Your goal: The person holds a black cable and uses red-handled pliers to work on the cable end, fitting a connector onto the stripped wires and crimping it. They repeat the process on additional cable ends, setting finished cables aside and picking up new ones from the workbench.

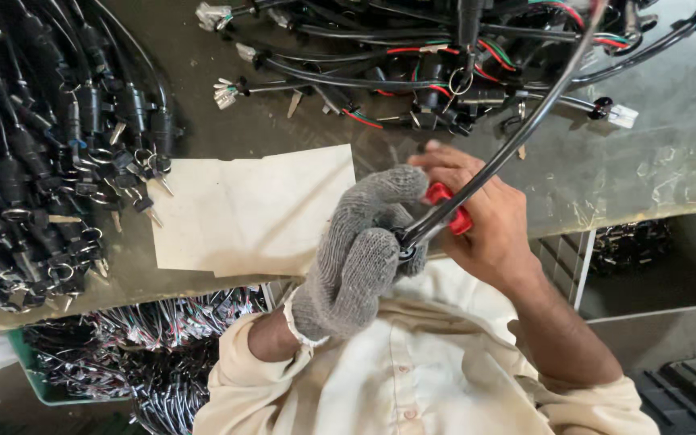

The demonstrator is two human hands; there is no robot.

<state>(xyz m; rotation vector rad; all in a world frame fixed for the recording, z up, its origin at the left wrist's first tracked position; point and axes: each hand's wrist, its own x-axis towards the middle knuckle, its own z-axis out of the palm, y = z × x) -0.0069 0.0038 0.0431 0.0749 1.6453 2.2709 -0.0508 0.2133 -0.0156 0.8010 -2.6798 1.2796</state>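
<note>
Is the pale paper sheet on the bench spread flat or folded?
Spread flat: the paper sheet lies open on the bench, no folds visible.

Around the paper sheet (255, 209) on the bench (670, 121) I have little room. Left of the sheet a heap of black key switches (50, 153) blocks me right up to its edge. Beyond the sheet, tangled wire harnesses (412, 72) crowd the far side. The sheet's own top lies bare, and right of the sheet, past my hands (420, 234), the bench surface stays open toward its near edge.
</note>
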